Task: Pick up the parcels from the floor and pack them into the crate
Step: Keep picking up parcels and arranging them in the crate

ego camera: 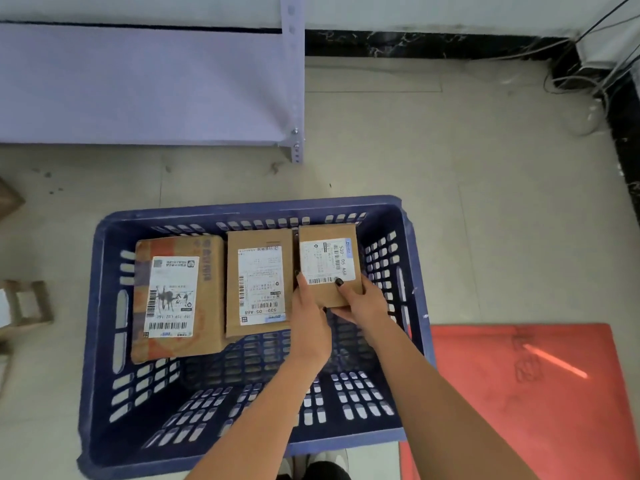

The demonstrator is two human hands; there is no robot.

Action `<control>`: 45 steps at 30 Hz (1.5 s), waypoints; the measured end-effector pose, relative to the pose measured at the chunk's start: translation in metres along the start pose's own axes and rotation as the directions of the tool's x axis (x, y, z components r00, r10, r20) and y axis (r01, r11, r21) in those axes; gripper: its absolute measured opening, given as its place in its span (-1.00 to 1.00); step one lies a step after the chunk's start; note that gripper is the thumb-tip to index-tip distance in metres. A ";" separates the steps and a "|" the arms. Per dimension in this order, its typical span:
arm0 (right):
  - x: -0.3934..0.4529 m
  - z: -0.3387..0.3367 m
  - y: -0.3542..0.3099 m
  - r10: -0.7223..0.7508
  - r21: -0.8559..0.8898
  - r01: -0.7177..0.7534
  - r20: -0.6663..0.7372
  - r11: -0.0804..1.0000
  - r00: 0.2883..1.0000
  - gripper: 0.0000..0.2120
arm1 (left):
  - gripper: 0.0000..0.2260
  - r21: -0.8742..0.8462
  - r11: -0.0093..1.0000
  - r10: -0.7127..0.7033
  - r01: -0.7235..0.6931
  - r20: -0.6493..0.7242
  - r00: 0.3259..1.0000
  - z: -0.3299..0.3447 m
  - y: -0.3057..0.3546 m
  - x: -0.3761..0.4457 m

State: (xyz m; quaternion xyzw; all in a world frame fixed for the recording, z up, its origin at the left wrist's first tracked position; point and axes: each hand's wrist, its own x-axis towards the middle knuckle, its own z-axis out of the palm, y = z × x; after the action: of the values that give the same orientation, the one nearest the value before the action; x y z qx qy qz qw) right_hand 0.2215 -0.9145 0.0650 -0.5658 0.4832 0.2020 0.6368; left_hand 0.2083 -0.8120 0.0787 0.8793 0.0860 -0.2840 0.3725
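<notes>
Both hands, the left hand [309, 318] and right hand [363, 301], are gripping the small brown cardboard parcel [329, 265], seating it in the slotted blue plastic crate [104, 306] beside the middle flat brown parcel [259, 282]; releasing it seems next.

The small parcel [327, 265] at the crate's far right carries a white label reading "530- D5 A68" along its right edge, beside barcodes. The middle parcel [259, 282] has a label, upside down from here, with "530- D5 A68" near its lower edge. The big parcel [178, 296] on the left bears a barcoded label; its digits are too blurred to read.
</notes>
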 end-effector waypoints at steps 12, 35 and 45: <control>0.018 0.011 -0.001 -0.001 -0.286 -0.012 -0.047 0.958 0.999 -0.48 | -0.62 -0.260 0.914 -0.340 0.311 -0.074 0.937 0.003 0.027 0.033; -0.239 0.044 -0.137 -0.157 -0.272 0.181 0.107 0.945 0.982 -0.29 | -0.49 -0.106 0.993 -0.058 0.054 -0.038 0.998 -0.227 0.140 -0.101; -0.412 0.085 -0.112 -0.193 -0.378 0.283 0.259 0.881 0.946 -0.34 | -0.60 -0.198 0.977 -0.114 0.083 -0.151 0.982 -0.339 0.092 -0.272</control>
State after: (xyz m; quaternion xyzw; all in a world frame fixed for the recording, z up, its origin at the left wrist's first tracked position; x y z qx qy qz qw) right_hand 0.1587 -0.7484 0.4628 -0.7170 0.2851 0.2782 0.5720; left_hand 0.1647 -0.6223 0.4779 0.8543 0.1862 -0.2203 0.4324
